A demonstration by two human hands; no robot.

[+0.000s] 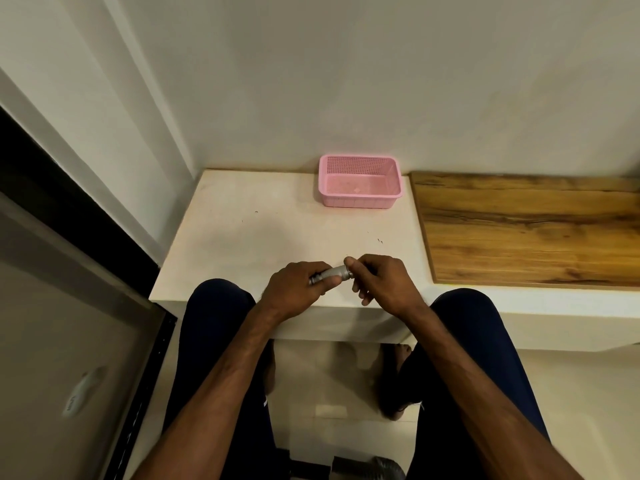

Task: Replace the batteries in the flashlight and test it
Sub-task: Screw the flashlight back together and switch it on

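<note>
The slim silver flashlight (333,274) sits nearly level, left hand (294,289) wrapped round it, right hand (381,282) pinching its end.

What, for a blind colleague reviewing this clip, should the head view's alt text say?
A person's left hand grips a small silver flashlight above the near edge of a pale table while the right hand pinches its end. A pink basket stands at the far edge by the wall; a wooden board lies to the right.

flashlight (334,273) ends hidden (gripped), board (530,230) cropped
</note>
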